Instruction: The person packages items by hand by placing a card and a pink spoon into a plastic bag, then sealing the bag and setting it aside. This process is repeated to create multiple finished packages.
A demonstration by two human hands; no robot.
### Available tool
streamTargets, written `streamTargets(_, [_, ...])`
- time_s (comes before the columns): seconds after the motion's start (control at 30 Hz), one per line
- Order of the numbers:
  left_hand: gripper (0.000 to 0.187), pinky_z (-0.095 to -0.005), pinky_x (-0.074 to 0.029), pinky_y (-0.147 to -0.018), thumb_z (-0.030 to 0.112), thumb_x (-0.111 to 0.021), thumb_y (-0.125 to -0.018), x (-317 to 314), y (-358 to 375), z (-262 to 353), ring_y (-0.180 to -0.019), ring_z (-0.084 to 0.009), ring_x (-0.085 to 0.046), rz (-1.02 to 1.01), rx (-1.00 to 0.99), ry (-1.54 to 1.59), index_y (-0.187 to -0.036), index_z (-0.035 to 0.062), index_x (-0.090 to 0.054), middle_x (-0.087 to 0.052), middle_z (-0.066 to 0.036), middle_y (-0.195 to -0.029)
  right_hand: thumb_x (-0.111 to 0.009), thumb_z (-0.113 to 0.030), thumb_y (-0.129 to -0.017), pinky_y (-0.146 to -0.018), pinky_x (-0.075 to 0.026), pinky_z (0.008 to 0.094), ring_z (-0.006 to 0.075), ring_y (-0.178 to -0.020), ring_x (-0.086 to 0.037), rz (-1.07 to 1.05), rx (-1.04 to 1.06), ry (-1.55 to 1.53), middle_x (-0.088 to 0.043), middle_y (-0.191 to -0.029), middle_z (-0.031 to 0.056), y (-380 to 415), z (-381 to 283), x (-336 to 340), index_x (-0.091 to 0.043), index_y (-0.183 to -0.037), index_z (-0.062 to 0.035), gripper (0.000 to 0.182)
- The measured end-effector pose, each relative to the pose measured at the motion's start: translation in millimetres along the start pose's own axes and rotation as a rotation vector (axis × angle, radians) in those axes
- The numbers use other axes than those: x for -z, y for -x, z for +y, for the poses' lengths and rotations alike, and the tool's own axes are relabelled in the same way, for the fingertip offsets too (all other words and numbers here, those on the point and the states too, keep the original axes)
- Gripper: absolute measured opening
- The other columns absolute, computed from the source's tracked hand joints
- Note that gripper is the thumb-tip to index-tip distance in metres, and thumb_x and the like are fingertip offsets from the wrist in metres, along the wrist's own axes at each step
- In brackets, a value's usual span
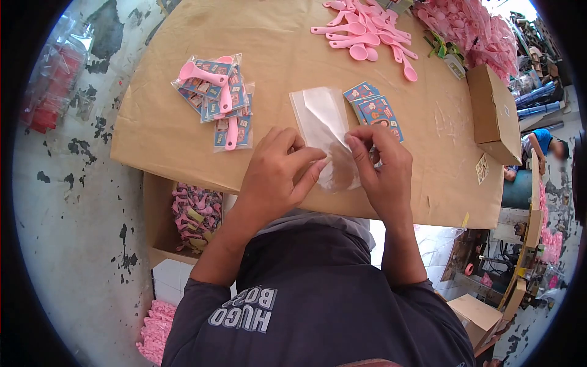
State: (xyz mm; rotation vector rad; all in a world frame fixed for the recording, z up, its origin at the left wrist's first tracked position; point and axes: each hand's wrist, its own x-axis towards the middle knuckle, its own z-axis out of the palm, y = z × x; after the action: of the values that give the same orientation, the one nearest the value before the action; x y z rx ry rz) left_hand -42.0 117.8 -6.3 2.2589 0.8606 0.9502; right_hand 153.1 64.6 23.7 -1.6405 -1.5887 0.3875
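Note:
A clear plastic bag (340,166) hangs between my hands at the near side of the table, partly over a stack of clear bags (313,113). My left hand (276,168) has thumb and index finger pinched at the bag's left edge. The fingertips of my right hand (386,166) pinch the bag's upper right side. Just beyond my right hand lie blue printed cards (379,113), loosely stacked. To the left is a pile of packed bags (211,92), each with a pink spoon and a blue card inside.
Loose pink spoons (367,30) are heaped at the far side of the table. A cardboard box (494,115) stands at the right edge, near a large pink bagged heap (471,33). Below the table at left, another box (160,226) holds packed spoons. A person (541,147) is at far right.

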Motion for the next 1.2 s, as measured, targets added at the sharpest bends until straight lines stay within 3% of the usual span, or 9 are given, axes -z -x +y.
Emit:
streamTargets(0.2, [0.020, -0.0352, -0.048, -0.078, 0.017, -0.068, -0.095, 0.0, -3.8, 8.3, -0.086, -0.0234, -0.061, 0.029, 0.087, 0.088, -0.107, 0.0012, -0.073, -0.063, -0.011, -0.089, -0.072, -0.001, -0.086, -0.076, -0.050, 0.0394, 0.0286, -0.085, -0.063, 0.183, 0.311, 0.066, -0.069, -0.097, 0.0113, -6.9, -5.0, 10.3, -0.066, -0.097, -0.0021, 0.012])
streamTargets(0.27, [0.029, -0.0341, -0.049, -0.074, 0.027, -0.064, -0.101, -1.4, -4.0, 14.3, -0.083, -0.0220, -0.065, 0.086, 0.233, 0.638, -0.105, -0.0001, -0.073, -0.069, -0.012, -0.092, -0.072, 0.001, -0.084, -0.078, -0.051, 0.0397, 0.0298, -0.090, -0.063, 0.088, 0.454, 0.099, -0.070, -0.098, 0.0107, -2.6, -14.4, 12.3, -0.066, -0.098, -0.0027, 0.015])
streamTargets(0.4, [0.036, -0.0300, -0.051, -0.075, 0.030, -0.059, -0.105, -0.9, -0.8, 11.0, -0.083, -0.0167, -0.066, -0.099, 0.293, 0.873, -0.109, -0.0035, -0.071, -0.073, -0.011, -0.098, -0.074, 0.000, -0.083, -0.079, -0.051, 0.0402, 0.0291, -0.093, -0.064, 0.012, 0.460, 0.050, -0.071, -0.101, 0.0109, 9.0, -29.5, 5.8, -0.067, -0.098, -0.0028, 0.017])
streamTargets(0.47, [0.035, -0.0294, -0.053, -0.086, 0.026, -0.057, -0.106, -1.1, -2.6, 14.7, -0.096, -0.0156, -0.068, -0.106, 0.429, 1.036, -0.122, -0.0047, -0.065, -0.072, -0.010, -0.103, -0.074, -0.001, -0.084, -0.081, -0.053, 0.0390, 0.0289, -0.093, -0.066, 0.018, 0.438, 0.003, -0.072, -0.102, 0.0115, 11.1, -30.9, 9.8, -0.069, -0.101, -0.0027, 0.018])
streamTargets(0.57, [0.031, -0.0287, -0.055, -0.085, 0.022, -0.058, -0.105, -3.7, 1.1, 14.9, -0.097, -0.0187, -0.072, -0.013, 0.439, 1.175, -0.120, -0.0036, -0.065, -0.073, -0.014, -0.108, -0.071, -0.004, -0.090, -0.083, -0.055, 0.0348, 0.0255, -0.090, -0.070, -0.023, 0.201, -0.385, -0.074, -0.106, 0.0122, 18.3, -24.8, 16.3, -0.069, -0.107, -0.0010, 0.018])
streamTargets(0.7, [0.028, -0.0307, -0.058, -0.083, 0.017, -0.059, -0.104, -0.2, 7.3, 16.8, -0.098, -0.0232, -0.073, 0.008, 0.482, 1.290, -0.121, -0.0045, -0.064, -0.073, -0.019, -0.111, -0.070, -0.012, -0.094, -0.081, -0.054, 0.0348, 0.0243, -0.093, -0.068, 0.112, 0.076, -0.341, -0.072, -0.108, 0.0127, 5.1, -2.0, 32.7, -0.068, -0.111, 0.0006, 0.021])
streamTargets(0.77, [0.027, -0.0335, -0.061, -0.082, 0.013, -0.062, -0.101, -1.9, 9.1, 14.5, -0.096, -0.0254, -0.074, 0.096, 0.484, 1.316, -0.122, -0.0045, -0.063, -0.074, -0.020, -0.107, -0.071, -0.023, -0.095, -0.078, -0.052, 0.0352, 0.0236, -0.093, -0.065, 0.246, -0.026, 0.159, -0.068, -0.106, 0.0127, -3.2, 10.1, 38.7, -0.066, -0.116, 0.0015, 0.032])
streamTargets(0.87, [0.025, -0.0343, -0.061, -0.083, 0.010, -0.067, -0.098, -1.6, 10.6, 10.2, -0.094, -0.0258, -0.075, 0.147, 0.511, 1.321, -0.119, -0.0039, -0.065, -0.075, -0.020, -0.104, -0.075, -0.032, -0.093, -0.076, -0.051, 0.0357, 0.0223, -0.093, -0.062, 0.251, -0.107, 0.389, -0.063, -0.103, 0.0127, -1.3, 43.2, 33.7, -0.064, -0.117, 0.0017, 0.043])
streamTargets(1.2, [0.020, -0.0320, -0.058, -0.088, 0.008, -0.071, -0.096, -6.5, 4.1, 6.7, -0.100, -0.0204, -0.072, 0.155, 0.441, 1.298, -0.112, -0.0027, -0.070, -0.074, -0.015, -0.110, -0.080, -0.031, -0.089, -0.063, -0.051, 0.0309, 0.0138, -0.070, -0.060, 0.205, -0.356, -0.043, -0.063, -0.093, 0.0093, -5.3, 48.2, 27.4, -0.062, -0.103, 0.0016, 0.040])
